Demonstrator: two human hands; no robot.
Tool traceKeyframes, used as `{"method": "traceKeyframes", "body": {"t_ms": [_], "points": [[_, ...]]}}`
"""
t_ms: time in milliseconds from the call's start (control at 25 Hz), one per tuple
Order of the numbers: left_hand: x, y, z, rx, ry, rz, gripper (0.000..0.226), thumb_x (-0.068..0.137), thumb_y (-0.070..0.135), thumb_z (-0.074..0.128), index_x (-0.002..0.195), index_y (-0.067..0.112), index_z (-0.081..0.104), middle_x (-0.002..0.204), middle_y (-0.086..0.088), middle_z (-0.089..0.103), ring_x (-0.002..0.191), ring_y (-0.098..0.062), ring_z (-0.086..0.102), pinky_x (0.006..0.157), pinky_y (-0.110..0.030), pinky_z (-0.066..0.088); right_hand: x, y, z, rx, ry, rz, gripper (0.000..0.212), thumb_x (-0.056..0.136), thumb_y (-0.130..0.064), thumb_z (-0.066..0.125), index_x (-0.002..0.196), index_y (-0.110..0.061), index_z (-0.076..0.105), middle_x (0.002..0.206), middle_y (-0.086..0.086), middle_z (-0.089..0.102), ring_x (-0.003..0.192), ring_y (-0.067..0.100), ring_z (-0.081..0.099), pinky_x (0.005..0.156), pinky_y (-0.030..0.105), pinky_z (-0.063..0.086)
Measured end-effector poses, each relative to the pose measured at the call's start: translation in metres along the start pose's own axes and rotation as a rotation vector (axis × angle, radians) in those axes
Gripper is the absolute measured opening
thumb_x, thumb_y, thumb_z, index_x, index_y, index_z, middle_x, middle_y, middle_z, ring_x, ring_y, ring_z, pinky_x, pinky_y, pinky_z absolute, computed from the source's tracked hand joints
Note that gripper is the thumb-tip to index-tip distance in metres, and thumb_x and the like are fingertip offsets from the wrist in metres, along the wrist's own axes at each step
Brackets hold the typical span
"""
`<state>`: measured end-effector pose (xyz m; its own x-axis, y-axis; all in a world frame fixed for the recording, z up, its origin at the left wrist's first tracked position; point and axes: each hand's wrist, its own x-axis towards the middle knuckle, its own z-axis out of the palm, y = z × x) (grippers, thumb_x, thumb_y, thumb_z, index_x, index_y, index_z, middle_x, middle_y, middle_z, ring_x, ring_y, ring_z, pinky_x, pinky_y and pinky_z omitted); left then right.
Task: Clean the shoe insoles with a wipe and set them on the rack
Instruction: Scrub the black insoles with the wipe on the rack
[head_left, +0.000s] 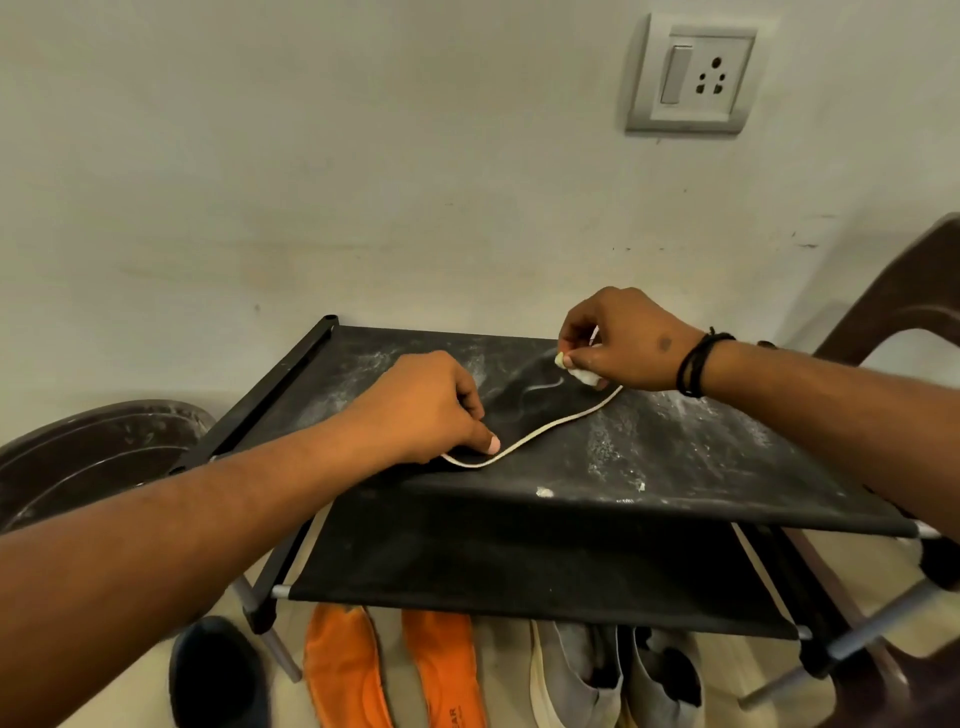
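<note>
Black insole (524, 415) flat on rack top shelf (675, 457), mid-wipe: L hand (421, 405) pinching near end, R hand (618, 343) gripping wipe (579, 371) at far end. Orange insoles (395, 670) on floor below, seemingly pending.

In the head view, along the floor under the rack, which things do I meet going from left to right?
Dark shoe → first orange insole → second orange insole → grey shoe with a cream sole → second grey shoe.
</note>
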<state>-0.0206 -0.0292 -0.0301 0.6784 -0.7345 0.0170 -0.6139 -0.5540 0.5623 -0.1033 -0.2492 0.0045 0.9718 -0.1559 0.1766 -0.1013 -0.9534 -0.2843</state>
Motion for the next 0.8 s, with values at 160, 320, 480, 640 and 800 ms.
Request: {"method": "traceKeyframes", "body": {"t_ms": [160,320,480,640,800], "points": [[-0.005,0.002,0.004,-0.206,0.027,-0.136,0.002,0.082,0.020,0.081,0.082,0.020,0.079,0.062,0.007,0.070,0.047,-0.014,0.055,0.041,-0.019,0.043,-0.010,0.006,0.007,-0.086,-0.037,-0.037,0.006,0.087,-0.017,0.067,0.085,-0.014,0.072,0.083,-0.004,0.069,0.081,0.014,0.065,0.076,0.033,0.056],[-0.012,0.012,-0.001,-0.018,-0.119,-0.028,0.019,0.081,0.044,0.079,0.078,0.025,0.080,0.058,0.018,0.065,0.056,0.001,0.061,0.058,-0.025,0.051,-0.027,-0.008,0.012,-0.010,-0.158,-0.043,0.006,0.087,-0.020,0.068,0.081,-0.018,0.071,0.079,-0.010,0.068,0.076,0.005,0.063,0.074,0.028,0.054],[-0.019,0.007,0.003,0.069,-0.162,0.081,0.023,0.082,0.055,0.073,0.095,0.035,0.074,0.063,0.017,0.064,0.057,0.001,0.057,0.059,-0.021,0.041,-0.051,-0.039,0.022,0.001,-0.257,-0.142,0.007,0.089,-0.024,0.066,0.088,-0.020,0.071,0.083,-0.011,0.068,0.081,0.003,0.062,0.075,0.017,0.050],[-0.021,0.005,0.009,0.135,-0.117,0.078,0.022,0.086,0.061,0.066,0.096,0.041,0.067,0.059,0.012,0.054,0.054,-0.004,0.053,0.064,-0.032,0.050,-0.042,-0.022,0.025,-0.125,-0.178,0.023,0.015,0.092,-0.025,0.062,0.088,-0.014,0.071,0.084,-0.002,0.069,0.082,0.012,0.065,0.077,0.029,0.055],[-0.023,0.007,0.012,0.189,-0.099,0.073,0.017,0.091,0.057,0.061,0.100,0.042,0.064,0.064,0.015,0.051,0.060,-0.004,0.054,0.062,-0.029,0.045,-0.041,-0.033,0.031,-0.064,-0.185,0.067,0.017,0.090,-0.024,0.063,0.082,-0.013,0.072,0.083,0.002,0.071,0.079,0.016,0.067,0.074,0.032,0.057]]}}
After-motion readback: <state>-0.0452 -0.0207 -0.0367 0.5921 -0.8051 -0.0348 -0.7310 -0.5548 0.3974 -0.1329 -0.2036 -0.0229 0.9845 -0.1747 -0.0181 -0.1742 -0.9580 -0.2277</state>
